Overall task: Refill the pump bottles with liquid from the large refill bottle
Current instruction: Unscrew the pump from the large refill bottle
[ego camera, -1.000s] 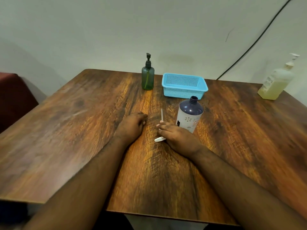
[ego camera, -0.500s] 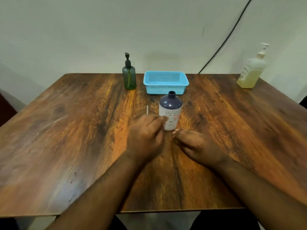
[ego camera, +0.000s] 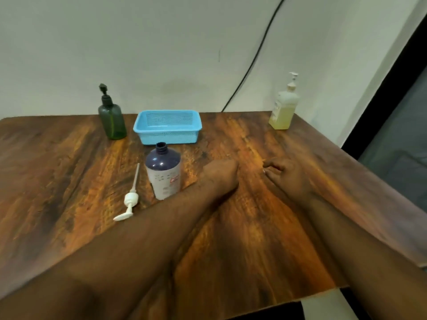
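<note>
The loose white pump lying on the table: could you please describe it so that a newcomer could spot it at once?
Start at the wooden table and find the dark purple bottle standing open in front of the blue basket. Just left of it lies the white pump, flat on the wood. Unlike the pumps on the green bottle and yellow bottle, it is off any bottle, its long thin tube bare.

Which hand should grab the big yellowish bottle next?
Probably the right hand: it is empty, with fingers loosely curled, on the same side as the yellowish pump bottle. The left hand sits farther away, by the purple bottle.
</note>
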A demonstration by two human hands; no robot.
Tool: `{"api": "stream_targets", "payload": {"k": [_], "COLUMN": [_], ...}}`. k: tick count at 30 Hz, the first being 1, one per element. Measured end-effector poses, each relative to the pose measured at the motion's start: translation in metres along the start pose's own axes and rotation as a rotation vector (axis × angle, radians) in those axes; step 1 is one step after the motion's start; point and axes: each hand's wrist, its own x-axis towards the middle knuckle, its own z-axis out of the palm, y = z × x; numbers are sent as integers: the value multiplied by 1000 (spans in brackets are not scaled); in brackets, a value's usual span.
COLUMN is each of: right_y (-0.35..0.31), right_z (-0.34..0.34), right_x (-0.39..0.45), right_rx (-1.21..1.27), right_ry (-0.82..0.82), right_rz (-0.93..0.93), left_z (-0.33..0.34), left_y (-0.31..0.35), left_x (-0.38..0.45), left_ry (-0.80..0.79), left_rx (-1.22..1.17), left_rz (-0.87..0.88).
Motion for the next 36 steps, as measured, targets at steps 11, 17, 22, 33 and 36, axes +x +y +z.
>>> {"api": "stream_targets", "payload": {"k": [11, 17, 22, 33, 36], "right_y": [68, 94, 102, 138, 149], "right_z": [-5, 3, 5, 34, 51], "right_x": [48, 74, 96, 163, 183], "right_rx": [193, 194, 167, 281, 349], "right_ry": [-23, 27, 79, 184, 291], "right_rz": [191, 249, 241, 416, 563], "left_z": [-9, -1, 2, 8, 10], "left_y": [29, 30, 14, 11, 11], "left_x": [122, 163, 180, 215, 220], "left_ry": [-168, -309, -415, -558, -570], "left_rx": [-46, 136, 52, 268, 273], "left_rz": [-69, -62, -74, -16, -25]}}
